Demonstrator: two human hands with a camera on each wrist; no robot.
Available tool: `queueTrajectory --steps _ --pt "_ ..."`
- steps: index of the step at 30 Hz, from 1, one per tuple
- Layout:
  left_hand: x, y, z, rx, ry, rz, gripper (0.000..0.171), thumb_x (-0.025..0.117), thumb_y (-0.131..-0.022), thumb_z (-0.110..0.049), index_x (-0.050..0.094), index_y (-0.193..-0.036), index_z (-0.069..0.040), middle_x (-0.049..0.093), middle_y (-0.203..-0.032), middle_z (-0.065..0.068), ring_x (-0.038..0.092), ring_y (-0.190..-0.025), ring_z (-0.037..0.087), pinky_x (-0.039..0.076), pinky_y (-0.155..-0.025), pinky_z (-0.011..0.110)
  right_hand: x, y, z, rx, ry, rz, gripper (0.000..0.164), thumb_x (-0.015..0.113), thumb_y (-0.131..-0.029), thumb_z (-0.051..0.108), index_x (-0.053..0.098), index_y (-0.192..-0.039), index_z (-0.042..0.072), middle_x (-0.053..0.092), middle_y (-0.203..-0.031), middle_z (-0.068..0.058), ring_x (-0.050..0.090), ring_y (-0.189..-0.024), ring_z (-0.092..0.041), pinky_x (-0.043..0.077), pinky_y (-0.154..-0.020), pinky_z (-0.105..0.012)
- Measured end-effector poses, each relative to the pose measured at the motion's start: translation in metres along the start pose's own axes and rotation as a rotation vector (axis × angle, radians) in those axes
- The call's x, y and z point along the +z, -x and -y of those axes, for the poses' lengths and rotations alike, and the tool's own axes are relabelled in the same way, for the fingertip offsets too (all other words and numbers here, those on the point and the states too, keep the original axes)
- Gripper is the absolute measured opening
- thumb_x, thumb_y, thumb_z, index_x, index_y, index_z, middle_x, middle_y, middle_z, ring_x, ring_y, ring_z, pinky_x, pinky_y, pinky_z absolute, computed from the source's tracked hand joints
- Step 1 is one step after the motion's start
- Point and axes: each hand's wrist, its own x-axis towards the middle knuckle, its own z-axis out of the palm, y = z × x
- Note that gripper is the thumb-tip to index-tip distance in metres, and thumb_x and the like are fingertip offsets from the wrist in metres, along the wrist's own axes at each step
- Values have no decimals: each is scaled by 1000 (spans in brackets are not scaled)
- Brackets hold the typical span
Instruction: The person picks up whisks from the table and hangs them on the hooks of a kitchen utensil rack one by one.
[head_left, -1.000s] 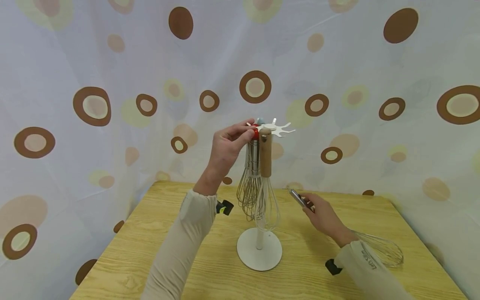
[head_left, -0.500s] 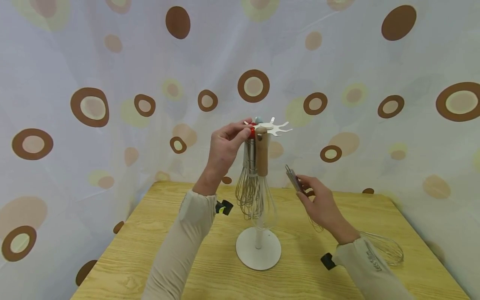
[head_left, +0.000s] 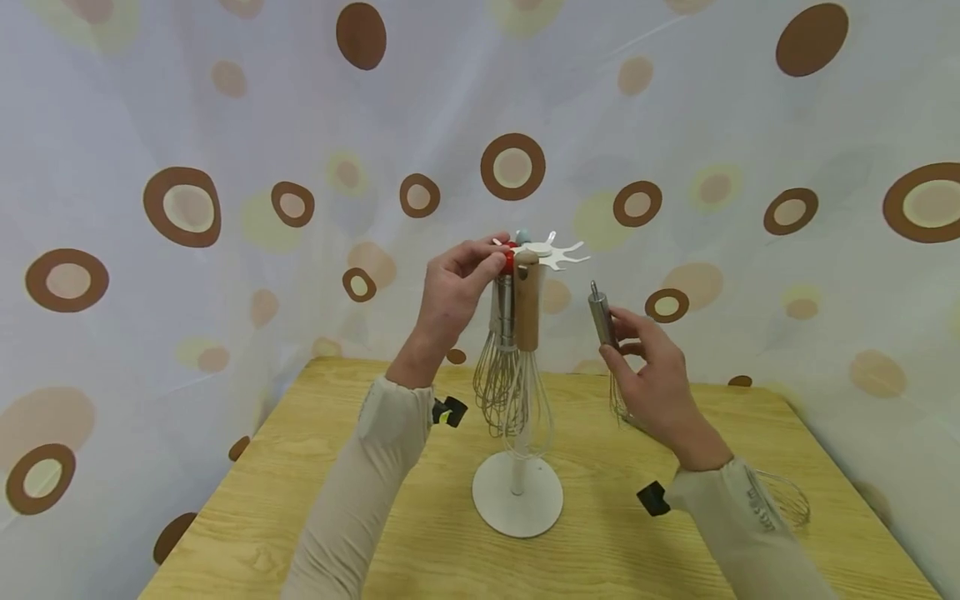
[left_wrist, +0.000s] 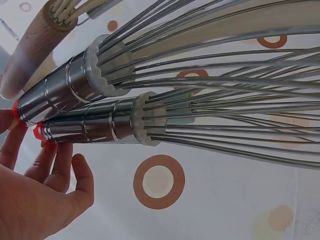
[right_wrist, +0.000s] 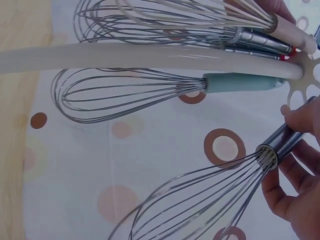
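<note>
In the head view a white stand (head_left: 517, 510) with a pronged round top holds several hanging whisks. My left hand (head_left: 450, 287) pinches the red-capped end of a steel-handled whisk (left_wrist: 62, 82) at the stand's top; a second red-capped whisk (left_wrist: 95, 122) hangs beside it. Near them hangs a whisk with a wooden handle (head_left: 528, 308). The right wrist view shows a teal-handled whisk (right_wrist: 240, 83) on the far side of the pole. Right of the stand, my right hand (head_left: 656, 379) grips a plain steel whisk (right_wrist: 284, 142) by its handle, loop end up, wires down.
Another whisk (head_left: 787, 492) lies on the wooden table (head_left: 360, 517) at the right, partly hidden by the right forearm. Behind the table hangs a patterned curtain (head_left: 225, 108). Bare prongs (head_left: 566, 257) point right from the stand's top.
My right hand has raised the steel whisk from low over the table, turning its handle from slanted to nearly upright. My left hand stays at the red caps.
</note>
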Motion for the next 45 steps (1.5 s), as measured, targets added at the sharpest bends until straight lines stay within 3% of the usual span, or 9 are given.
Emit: queueTrajectory --steps 11,22,32,45 --pt "2 1 2 -8 17 -10 18 58 -93 -3 62 -101 13 59 -124 18 53 -119 17 44 -96 33 -5 -27 42 9 -32 -48 46 63 -80 -19 51 -123 -10 59 -99 -25 56 -86 -22 46 -77 -15" --pt "3 1 0 13 13 -20 18 57 -93 -3 61 -102 13 59 -123 20 53 -119 17 43 -97 32 4 -28 18 3 -48 -48 50 67 -81 -11 53 -128 0 61 -103 -17 56 -89 -15 45 -77 -15" --pt "3 1 2 29 -24 -36 18 57 -93 -3 63 -100 12 61 -121 19 54 -118 17 44 -96 32 6 -30 53 -13 -64 -37 44 64 -79 -19 52 -121 -11 60 -97 -23 57 -84 -20 46 -75 -14" --pt "3 1 0 32 -47 -35 18 57 -93 -3 64 -101 12 60 -122 18 54 -118 16 44 -96 32 12 -30 56 -13 -51 -4 50 65 -77 -19 48 -123 -12 59 -99 -25 58 -83 -29 49 -70 -24"
